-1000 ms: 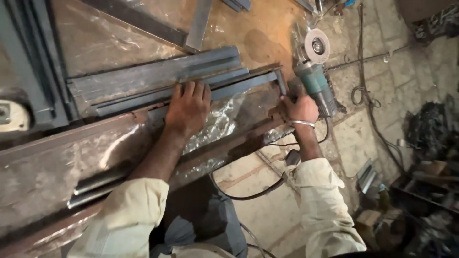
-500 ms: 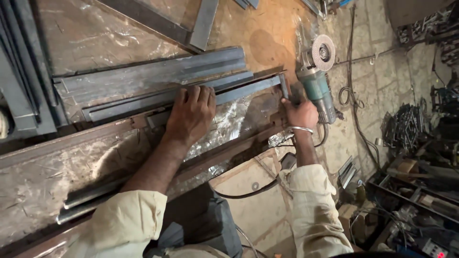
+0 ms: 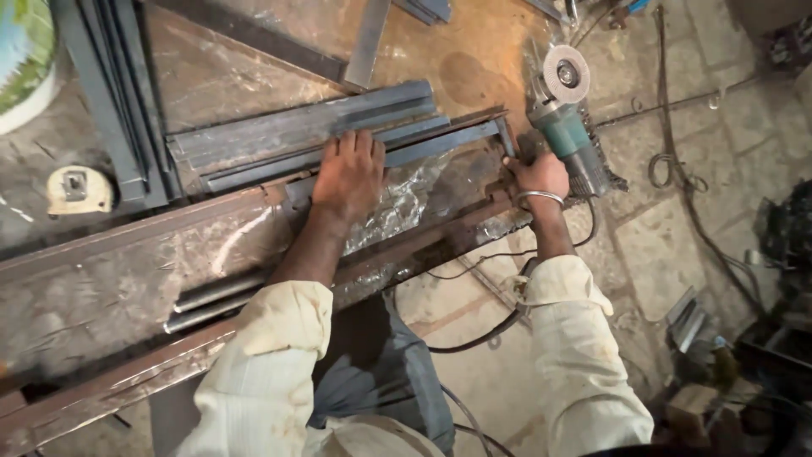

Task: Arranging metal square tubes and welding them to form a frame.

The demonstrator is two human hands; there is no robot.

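Note:
My left hand (image 3: 348,174) lies flat, fingers spread, on a grey steel bar (image 3: 423,152) that rests on a worn metal workbench (image 3: 110,279). More grey steel bars (image 3: 296,127) are stacked just behind it. My right hand (image 3: 538,174) grips the end of the bar's frame at the bench's right edge, right beside the body of a teal angle grinder (image 3: 565,135). The grinder's round disc (image 3: 565,74) faces up. Whether the right hand holds the frame end or the grinder's handle is hard to tell.
A white tape measure (image 3: 78,188) lies at the bench's left. Dark steel sections (image 3: 110,93) lean at the upper left. A black cable (image 3: 474,338) loops below the bench over the stone floor (image 3: 677,195). Scrap and tools (image 3: 744,355) clutter the right side.
The view has shifted a little; the tape measure has come back into view at left. My left hand stays pressed on the bar and my right hand stays by the grinder.

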